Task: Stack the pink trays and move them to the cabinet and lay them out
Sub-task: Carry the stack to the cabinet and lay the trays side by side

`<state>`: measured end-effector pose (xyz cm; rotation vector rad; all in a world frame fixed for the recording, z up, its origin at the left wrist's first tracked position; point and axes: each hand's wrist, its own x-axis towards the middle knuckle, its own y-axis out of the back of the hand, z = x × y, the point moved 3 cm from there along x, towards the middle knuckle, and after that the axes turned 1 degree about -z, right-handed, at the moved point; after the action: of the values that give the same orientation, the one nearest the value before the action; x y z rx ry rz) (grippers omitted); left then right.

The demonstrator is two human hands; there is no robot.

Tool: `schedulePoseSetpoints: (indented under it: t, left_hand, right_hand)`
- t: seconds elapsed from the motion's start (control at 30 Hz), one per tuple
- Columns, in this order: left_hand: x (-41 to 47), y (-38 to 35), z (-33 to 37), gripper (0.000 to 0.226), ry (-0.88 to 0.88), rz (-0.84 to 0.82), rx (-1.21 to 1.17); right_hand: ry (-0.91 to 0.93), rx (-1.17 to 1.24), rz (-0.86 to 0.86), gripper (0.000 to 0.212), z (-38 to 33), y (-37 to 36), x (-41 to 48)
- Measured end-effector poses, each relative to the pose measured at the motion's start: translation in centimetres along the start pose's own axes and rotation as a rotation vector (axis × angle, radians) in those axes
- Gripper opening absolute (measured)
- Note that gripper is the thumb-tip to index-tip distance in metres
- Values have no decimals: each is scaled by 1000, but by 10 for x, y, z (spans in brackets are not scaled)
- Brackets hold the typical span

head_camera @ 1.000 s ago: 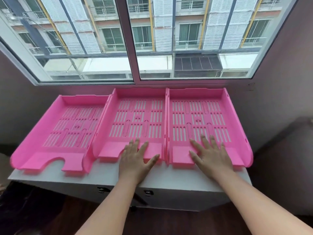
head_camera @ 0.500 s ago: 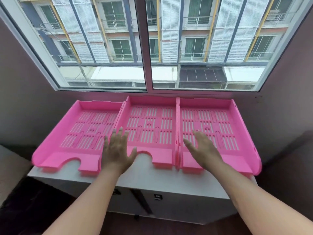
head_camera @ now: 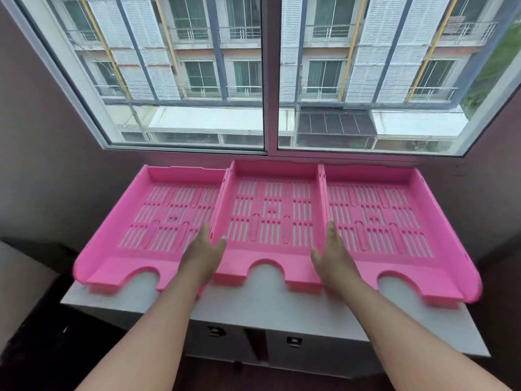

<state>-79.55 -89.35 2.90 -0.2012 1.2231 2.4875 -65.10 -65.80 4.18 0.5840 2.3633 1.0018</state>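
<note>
- Three pink trays lie side by side on top of the white cabinet (head_camera: 270, 303) under the window (head_camera: 270, 74), their slotted floors up and their notched front edges toward the near side.
- The middle tray (head_camera: 270, 215) sits between the two hands, pressed against the right tray (head_camera: 394, 221) along one long wall; on its other side its wall overlaps the edge of the left tray (head_camera: 146, 221).
- The left tray is angled a little, its far end swung toward the middle one.
- The left hand (head_camera: 204, 255) is at the middle tray's near left corner, fingers straight and pointing away, thumb spread across onto the tray's front lip. It is loosely open, flanking the wall rather than clamped round it.
- The right hand (head_camera: 331, 255) mirrors it at the near right corner, over the seam between the middle and right trays, fingers extended, thumb out toward the middle tray. Whether the palm presses the wall I cannot tell.
- Both bare forearms reach in from the near edge, over the cabinet's front.
</note>
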Motion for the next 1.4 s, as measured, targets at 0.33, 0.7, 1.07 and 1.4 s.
schedulePoseSetpoints:
  t: [0.33, 0.7, 1.07, 1.4]
  left_hand:
    - [38, 1, 8, 61, -40, -74, -88]
    - [50, 12, 18, 64, -60, -140, -154]
    - [-5, 1, -15, 62, -260, 73, -84]
    - [12, -1, -16, 67, -161, -16, -134]
  right_hand:
    - [-63, -31, 82, 81, 2, -8, 14]
    - [-65, -51, 149, 81, 6, -11, 20]
    - [11, -160, 233, 73, 6, -17, 20]
    - [-22, -145, 152, 80, 7, -15, 30]
